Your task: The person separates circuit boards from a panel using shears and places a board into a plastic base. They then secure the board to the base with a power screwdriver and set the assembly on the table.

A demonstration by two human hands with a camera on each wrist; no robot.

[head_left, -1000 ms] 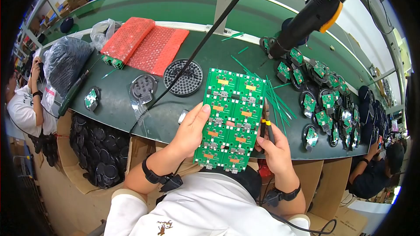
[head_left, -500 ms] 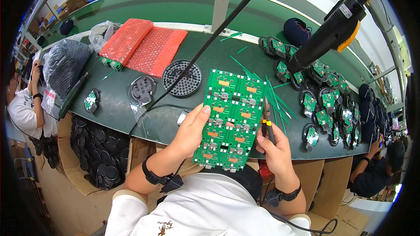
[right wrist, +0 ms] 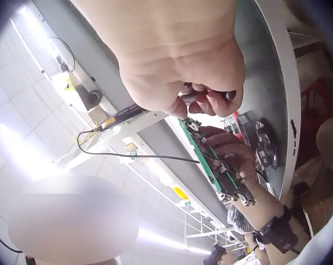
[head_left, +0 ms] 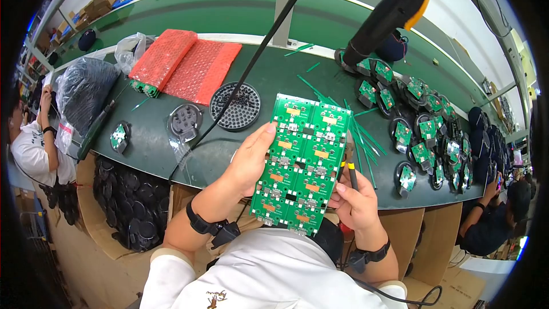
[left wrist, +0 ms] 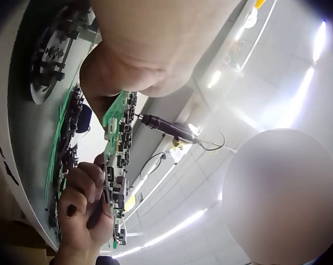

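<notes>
Over the counter's (head_left: 143, 157) near edge, the left grip (head_left: 250, 159) pinches the panel (head_left: 296, 163) while the right grip (head_left: 358, 201) curls round the pliers (head_left: 353, 178), whose tips might scrape the panel if that left pinch slackens.

We take this for a workshop, one where electronics are put together. Along the right of the frame, the green counter (head_left: 150, 144) carries crowded rows of round units (head_left: 427, 130), their circuitry exposed. A power screwdriver (head_left: 386, 14) hangs aslant at the upper right, and a metal post (head_left: 283, 17) rises at top centre. Red bubble wrap (head_left: 201, 71) lies left of centre, with boards (head_left: 144, 88) poking out. At the lower left we see a cardboard box (head_left: 87, 197) heaped with black parts (head_left: 134, 200). Other people (head_left: 37, 151) show at both side edges, and in the left wrist view tube lights (left wrist: 319, 41) line the ceiling.
</notes>
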